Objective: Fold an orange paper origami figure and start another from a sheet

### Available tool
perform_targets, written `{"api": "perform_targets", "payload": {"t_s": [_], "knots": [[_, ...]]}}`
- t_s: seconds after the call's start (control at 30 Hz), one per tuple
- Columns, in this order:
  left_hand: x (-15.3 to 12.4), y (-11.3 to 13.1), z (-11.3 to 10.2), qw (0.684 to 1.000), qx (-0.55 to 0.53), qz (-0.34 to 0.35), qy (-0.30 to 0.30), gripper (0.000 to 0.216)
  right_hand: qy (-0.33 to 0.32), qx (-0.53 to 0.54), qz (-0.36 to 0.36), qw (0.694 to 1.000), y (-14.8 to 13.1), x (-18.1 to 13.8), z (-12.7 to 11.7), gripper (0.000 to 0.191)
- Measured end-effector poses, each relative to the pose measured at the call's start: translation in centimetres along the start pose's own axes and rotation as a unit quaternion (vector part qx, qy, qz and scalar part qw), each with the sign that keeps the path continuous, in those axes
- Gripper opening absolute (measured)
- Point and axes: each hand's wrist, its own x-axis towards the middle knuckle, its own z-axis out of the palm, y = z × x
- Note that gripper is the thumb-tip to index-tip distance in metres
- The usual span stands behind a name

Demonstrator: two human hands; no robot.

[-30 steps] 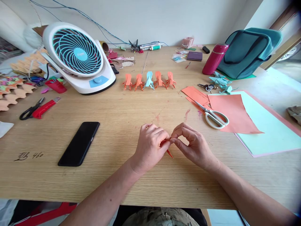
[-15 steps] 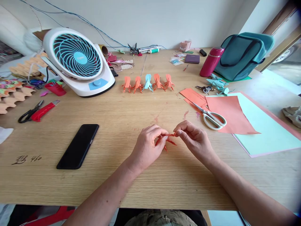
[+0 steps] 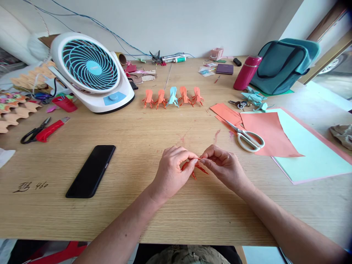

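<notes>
Wooden table (image 3: 132, 154) before pale wall (image 3: 225, 25); left grip (image 3: 173, 170) and right grip (image 3: 227, 168) pinch orange paper (image 3: 202, 169).

White fan (image 3: 121, 88), black phone (image 3: 90, 171), teal bag (image 3: 277, 66)

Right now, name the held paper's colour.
The paper is orange, seen best in the head view.

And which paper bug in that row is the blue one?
The middle one: the light-blue origami bug, standing third from either end. The other four in the row are orange origami bugs, two on each side of it.
</notes>
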Motion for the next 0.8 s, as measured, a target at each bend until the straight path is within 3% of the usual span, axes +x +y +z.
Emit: {"api": "perform_targets", "payload": {"t_s": [0.13, 0.33, 0.43, 0.6, 0.8], "knots": [[0.1, 0.1, -0.3, 0.997, -0.063, -0.036, 0.000, 0.009, 0.011, -0.005, -0.025, 1.000, -0.1, 0.0, -0.1, 0.020], [0.4, 0.0, -1.1, 0.960, -0.234, -0.156, -0.022, 0.036, 0.065, 0.070, 0.005, 0.995, -0.7, 0.2, -0.1, 0.025], [0.5, 0.0, -0.9, 0.960, -0.229, -0.155, -0.034, 0.027, 0.087, 0.088, 0.012, 0.992, -0.9, 0.4, -0.2, 0.027], [0.4, 0.0, -0.1, 0.973, -0.190, -0.131, 0.002, 0.008, 0.097, 0.084, 0.010, 0.992, -1.1, 0.4, -0.3, 0.030], [0.2, 0.0, 0.0, 0.971, -0.200, -0.134, 0.019, 0.008, 0.042, 0.101, 0.030, 0.994, -0.6, 0.1, 0.1, 0.030]]}}
